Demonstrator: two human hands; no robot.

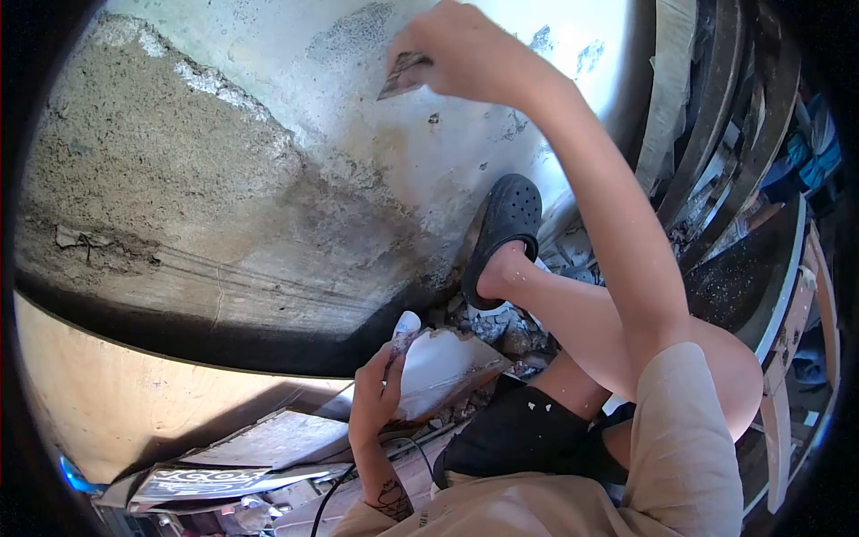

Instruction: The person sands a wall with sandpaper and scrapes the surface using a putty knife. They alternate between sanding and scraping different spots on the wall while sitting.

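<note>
My right hand is raised against the white wall, its fingers closed on a dark, flat, triangular piece whose tip points down and left near the paint. Lower down, my left hand is wrapped round a small object with a rounded white end and a speckled body; its kind I cannot tell. Around the hands the wall shows peeled paint, dark stains and a wide patch of bare rough plaster. My foot in a black clog is lifted up to the wall.
Rubble lies along the wall's foot, beside a broken white board. A large wooden panel stands at the left. Curved dark strips lean at the right, above a black sheet. A black cable runs near my left arm.
</note>
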